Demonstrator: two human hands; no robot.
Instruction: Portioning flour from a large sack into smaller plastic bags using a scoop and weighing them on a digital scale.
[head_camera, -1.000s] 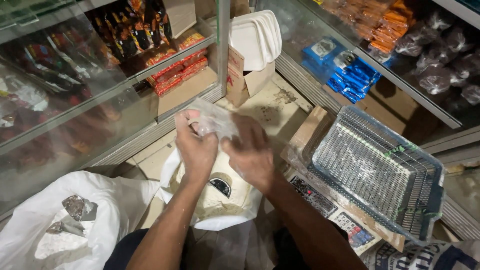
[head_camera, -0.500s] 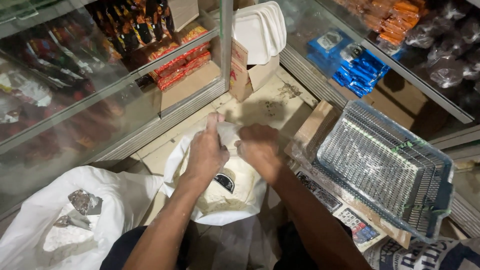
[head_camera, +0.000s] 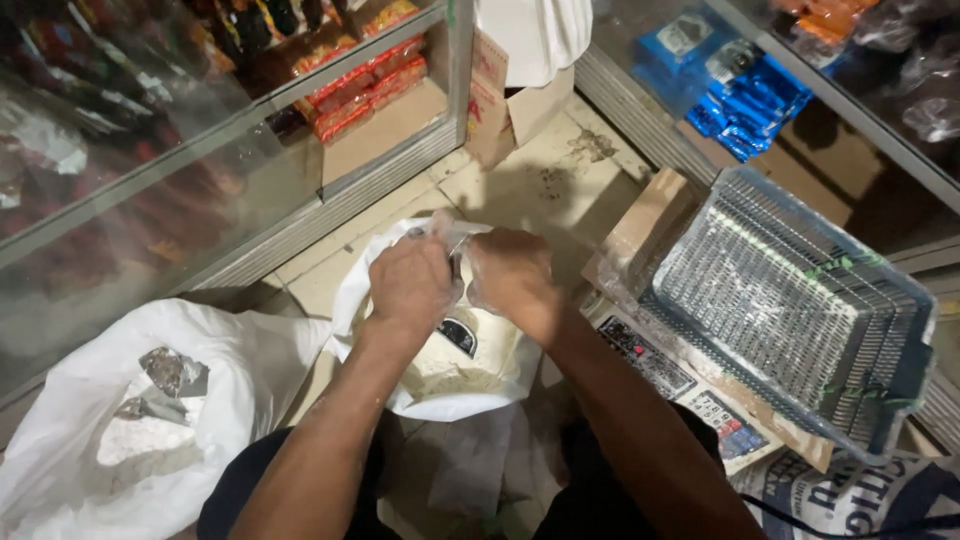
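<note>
your left hand (head_camera: 412, 282) and your right hand (head_camera: 510, 275) meet over the mouth of a small white plastic bag (head_camera: 450, 365) that sits on the tiled floor (head_camera: 540, 180) between your knees. both hands are closed, fingers curled in on a thin clear plastic wrap (head_camera: 452, 248) pinched between them just above the bag; the wrap is bunched up and partly hidden by your knuckles, so it may be a small packet rather than loose film, you cannot tell which from here. inside the white bag a pale powder shows, with a dark round scoop or lid (head_camera: 458, 335) lying against it right under your left wrist.

to your left, well apart from your hands, lies a larger white sack (head_camera: 250, 370), open, holding more pale powder and crumpled silver foil (head_camera: 165, 375). to your right a grey wire-mesh tray in clear plastic (head_camera: 790, 300) rests tilted on a flat cardboard box (head_camera: 650, 215), with printed paper sheets (head_camera: 690, 385) under its near edge.

ahead of you stand glass display cabinets (head_camera: 200, 150) stocked with red packets on the left and blue packets (head_camera: 745, 100) on the right; an open cardboard carton (head_camera: 505, 100) stands on the floor between them.
</note>
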